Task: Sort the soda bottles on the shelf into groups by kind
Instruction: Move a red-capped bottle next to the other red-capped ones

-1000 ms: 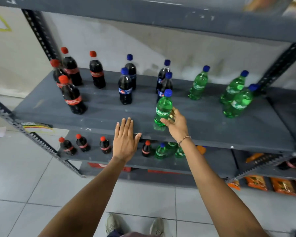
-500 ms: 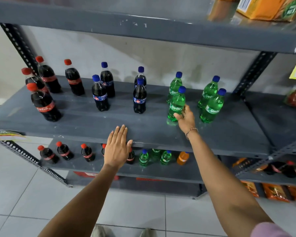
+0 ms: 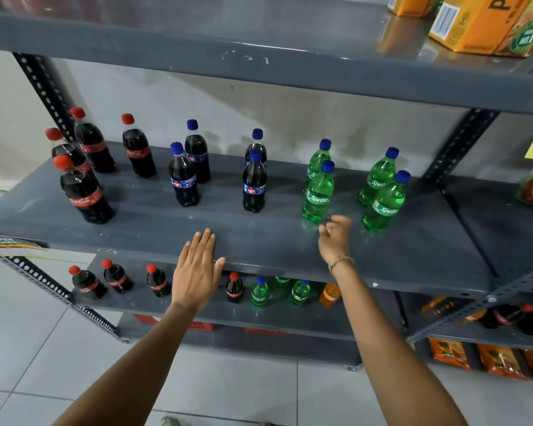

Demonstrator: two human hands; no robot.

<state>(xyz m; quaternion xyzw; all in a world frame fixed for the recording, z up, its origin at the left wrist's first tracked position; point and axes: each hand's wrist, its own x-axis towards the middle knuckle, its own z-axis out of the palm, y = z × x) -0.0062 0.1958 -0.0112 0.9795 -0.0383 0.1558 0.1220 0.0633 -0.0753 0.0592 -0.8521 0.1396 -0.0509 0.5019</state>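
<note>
Green Sprite bottle (image 3: 318, 195) partly hiding another, blurred right hand (image 3: 335, 238) seemingly empty

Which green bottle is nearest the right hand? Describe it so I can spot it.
Find the middle shelf, then the four green Sprite bottles at its right end. It is the front bottle of the left pair, just above the right hand; only it faces its label squarely forward.

Free room and obstacles on the grey metal shelf (image 3: 154, 238).
The front edge strip lies bare; open lanes separate four red-capped cola bottles (image 3: 85, 195) at the left end, four blue-capped dark bottles (image 3: 183, 179) mid-shelf, and four green plastic Sprite bottles (image 3: 318, 195) rightward; the right end stands unoccupied.
</note>
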